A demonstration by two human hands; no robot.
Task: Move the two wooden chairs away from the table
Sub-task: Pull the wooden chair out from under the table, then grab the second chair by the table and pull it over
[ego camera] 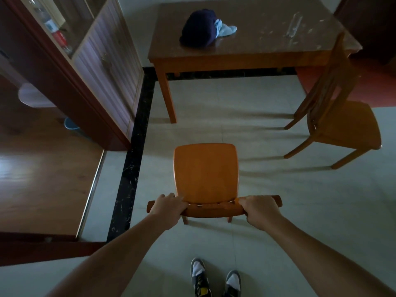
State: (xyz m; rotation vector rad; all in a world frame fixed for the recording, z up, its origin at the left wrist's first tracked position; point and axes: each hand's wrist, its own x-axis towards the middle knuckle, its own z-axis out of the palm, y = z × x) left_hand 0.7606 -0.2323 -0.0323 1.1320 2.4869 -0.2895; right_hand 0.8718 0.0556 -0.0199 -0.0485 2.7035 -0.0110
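Head view: the near chair (206, 174) was gripped at its top rail by left hand (166, 207) and right hand (260, 211), with the table (246, 54) well beyond.

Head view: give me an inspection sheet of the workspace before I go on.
Surface: pale tiled floor, dark border strip on the left.
Job's things: near chair clear of the table; second chair beside the table's right corner.
Clutter: dark cap with pale cloth and a clear glass item on the table.
Hands: left hand and right hand both grip the near chair's top rail.
Cables: nothing seen.
Surroundings: glass-fronted cabinet on the left, person's shoes below.
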